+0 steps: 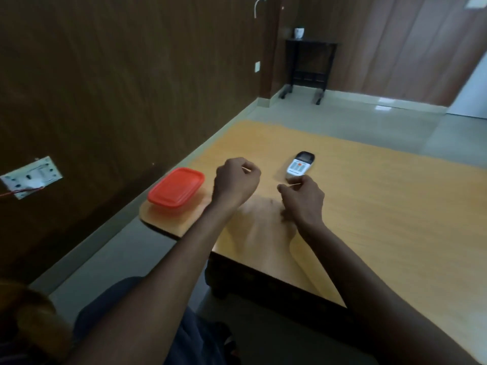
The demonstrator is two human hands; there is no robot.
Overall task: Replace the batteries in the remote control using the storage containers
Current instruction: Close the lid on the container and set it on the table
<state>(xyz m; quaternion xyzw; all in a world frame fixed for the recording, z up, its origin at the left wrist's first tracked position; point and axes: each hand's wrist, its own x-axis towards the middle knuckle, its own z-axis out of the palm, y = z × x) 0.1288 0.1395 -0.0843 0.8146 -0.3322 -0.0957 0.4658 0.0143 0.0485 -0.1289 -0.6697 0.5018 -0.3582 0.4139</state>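
Both fists clenched: left hand (pixel 235 180), right hand (pixel 303 198); glossy red-lidded rectangular container (pixel 176 187), white remote (pixel 299 165) untouched.

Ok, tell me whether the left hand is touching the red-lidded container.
Apart. The head view shows a strip of bare table between the left hand and the red-lidded container.

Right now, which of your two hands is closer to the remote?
The right hand: its knuckles sit just short of the remote at its near end. The left hand hangs nearer the red-lidded container.
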